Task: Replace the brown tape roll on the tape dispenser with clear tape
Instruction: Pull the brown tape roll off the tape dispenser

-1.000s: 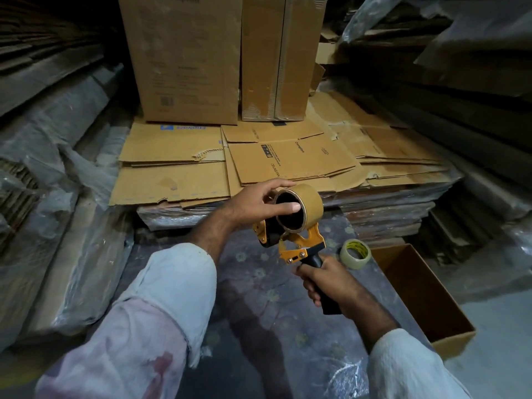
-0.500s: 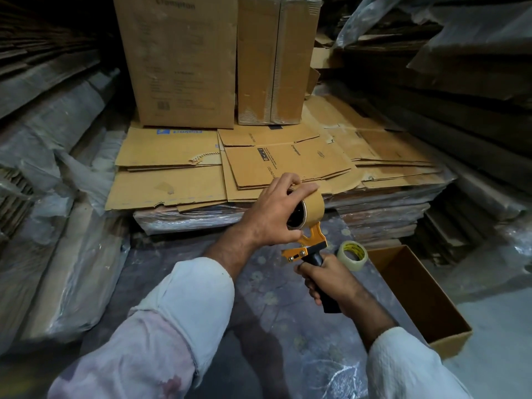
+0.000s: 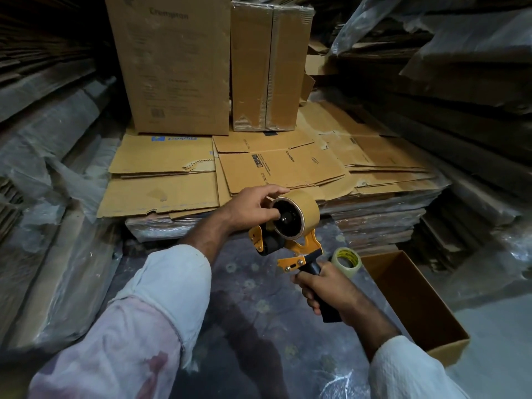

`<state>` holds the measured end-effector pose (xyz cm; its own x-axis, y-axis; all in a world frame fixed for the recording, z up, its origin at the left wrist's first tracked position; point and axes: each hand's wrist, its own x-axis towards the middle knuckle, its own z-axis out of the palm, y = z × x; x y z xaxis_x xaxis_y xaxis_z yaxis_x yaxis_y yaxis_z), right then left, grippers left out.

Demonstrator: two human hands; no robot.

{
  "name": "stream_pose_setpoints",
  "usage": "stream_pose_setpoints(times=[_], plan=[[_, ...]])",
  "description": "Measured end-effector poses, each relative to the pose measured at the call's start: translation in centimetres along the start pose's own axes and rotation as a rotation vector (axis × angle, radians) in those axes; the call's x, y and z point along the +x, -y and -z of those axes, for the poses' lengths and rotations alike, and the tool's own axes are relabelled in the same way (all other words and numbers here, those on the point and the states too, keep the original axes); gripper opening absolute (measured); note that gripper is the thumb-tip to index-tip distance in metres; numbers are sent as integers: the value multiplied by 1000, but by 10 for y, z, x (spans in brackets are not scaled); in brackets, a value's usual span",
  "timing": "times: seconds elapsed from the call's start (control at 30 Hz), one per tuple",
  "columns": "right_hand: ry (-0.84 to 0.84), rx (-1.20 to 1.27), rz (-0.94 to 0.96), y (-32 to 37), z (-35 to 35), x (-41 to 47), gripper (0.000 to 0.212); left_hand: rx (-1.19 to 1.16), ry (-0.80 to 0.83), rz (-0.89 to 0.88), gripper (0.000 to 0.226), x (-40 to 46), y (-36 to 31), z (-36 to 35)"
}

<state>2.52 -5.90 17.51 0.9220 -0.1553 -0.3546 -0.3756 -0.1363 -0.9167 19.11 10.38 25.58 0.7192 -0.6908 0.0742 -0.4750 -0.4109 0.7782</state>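
The tape dispenser (image 3: 290, 249) is held up by its black handle, clenched in the right hand (image 3: 325, 292). The brown tape roll (image 3: 296, 216) is seated on its hub, pinched at the rim by the left hand (image 3: 250, 210). The clear tape roll (image 3: 345, 262) is seen just right of the dispenser, beside the open box (image 3: 414, 300) edge; bare mat is left below.

Loose white sleeves (image 3: 172, 286), left one with reddish-pink stains.
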Motion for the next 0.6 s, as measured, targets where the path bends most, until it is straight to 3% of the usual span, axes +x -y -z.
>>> stream_pose_setpoints(times=[0.27, 0.6], plan=[[71, 62, -39, -9, 5, -5, 10, 149, -47, -95, 56, 5, -5, -17], [46, 53, -57, -19, 10, -4, 14, 191, -200, -24, 39, 6, -7, -47]])
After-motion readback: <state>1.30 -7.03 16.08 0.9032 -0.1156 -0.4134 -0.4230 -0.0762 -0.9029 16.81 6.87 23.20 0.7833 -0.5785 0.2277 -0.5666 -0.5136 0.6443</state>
